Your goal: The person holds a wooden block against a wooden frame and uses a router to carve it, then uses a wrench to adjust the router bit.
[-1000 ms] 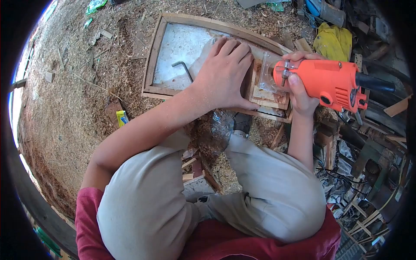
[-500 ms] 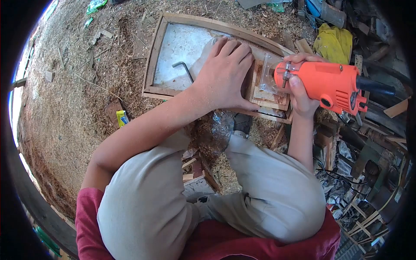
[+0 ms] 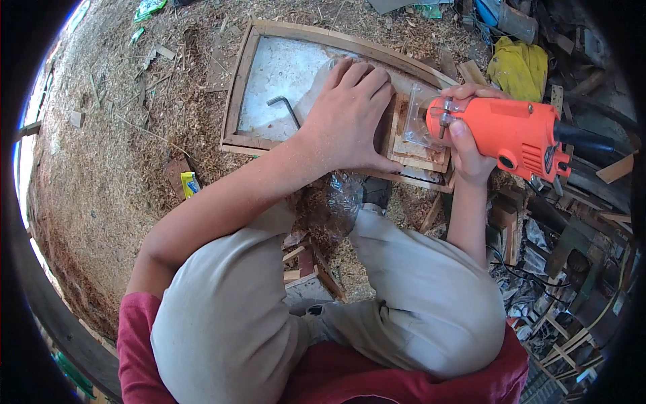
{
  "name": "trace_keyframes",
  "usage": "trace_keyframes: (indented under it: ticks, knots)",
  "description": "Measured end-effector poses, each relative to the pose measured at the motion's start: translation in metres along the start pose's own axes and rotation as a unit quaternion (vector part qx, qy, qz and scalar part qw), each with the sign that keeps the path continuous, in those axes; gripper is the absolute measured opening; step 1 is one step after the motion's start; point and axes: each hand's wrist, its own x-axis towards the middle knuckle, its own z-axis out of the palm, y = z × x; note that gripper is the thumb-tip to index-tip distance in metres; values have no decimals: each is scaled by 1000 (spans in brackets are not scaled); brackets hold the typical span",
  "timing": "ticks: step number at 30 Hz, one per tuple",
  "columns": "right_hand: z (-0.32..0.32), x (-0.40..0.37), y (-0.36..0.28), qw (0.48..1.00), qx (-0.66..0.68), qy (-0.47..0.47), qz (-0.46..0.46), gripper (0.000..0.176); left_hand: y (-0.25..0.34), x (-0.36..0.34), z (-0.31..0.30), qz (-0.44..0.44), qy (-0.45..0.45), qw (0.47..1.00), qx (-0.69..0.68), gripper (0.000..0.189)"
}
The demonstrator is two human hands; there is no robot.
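A wooden frame (image 3: pixel 237 94) with a pale panel inside lies on the sawdust-covered ground. My left hand (image 3: pixel 350 114) presses flat on it, fingers spread. My right hand (image 3: pixel 464 145) grips an orange electric trimmer (image 3: pixel 515 135) whose clear base plate (image 3: pixel 417 118) sits on a small wooden piece (image 3: pixel 414 148) at the frame's right end. A black hex key (image 3: pixel 286 108) rests on the panel just left of my left hand.
Sawdust and shavings cover the ground to the left. A yellow cloth (image 3: pixel 518 64) lies at the upper right. Wood offcuts and scrap (image 3: pixel 572 229) pile up on the right. A small yellow packet (image 3: pixel 190 183) lies near my left forearm. My knees fill the lower view.
The trimmer has shifted slightly down and to the right with my right hand. My left hand stays pressed on the frame.
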Motion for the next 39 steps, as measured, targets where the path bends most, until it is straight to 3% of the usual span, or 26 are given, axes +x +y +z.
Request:
trace_keyframes:
  ticks: [12,15,19,20,23,24,27,28,32,36,39]
  knots:
    - [-5,16,-22,997,42,32,-51,57,1,2,-8,-11,-14,999,-27,109]
    - [-12,19,-37,993,90,57,-44,55,-1,3,-18,-4,8,994,-111,114]
    - [-17,18,-78,983,149,104,-26,50,-16,-7,-47,7,15,983,-184,107]
    - [-17,20,-93,982,148,115,-26,47,-17,-9,-61,12,0,978,-209,91]
    - [-18,23,-146,975,162,154,-8,51,-8,-7,-112,23,-35,986,-159,78]
    - [-15,25,-168,969,174,177,3,47,5,-4,-136,27,-25,988,-149,60]
    - [-10,32,-232,938,249,238,44,44,42,9,-194,5,-35,983,-182,51]
    - [-14,33,-252,939,263,212,60,43,60,12,-213,13,-24,982,-185,45]
    - [4,29,-334,926,252,270,74,48,137,13,-263,-6,-5,967,-255,45]
    - [14,18,-391,921,318,208,86,41,217,2,-295,-23,0,945,-327,52]
    - [24,10,-407,925,308,214,53,36,258,2,-309,28,30,975,-219,61]
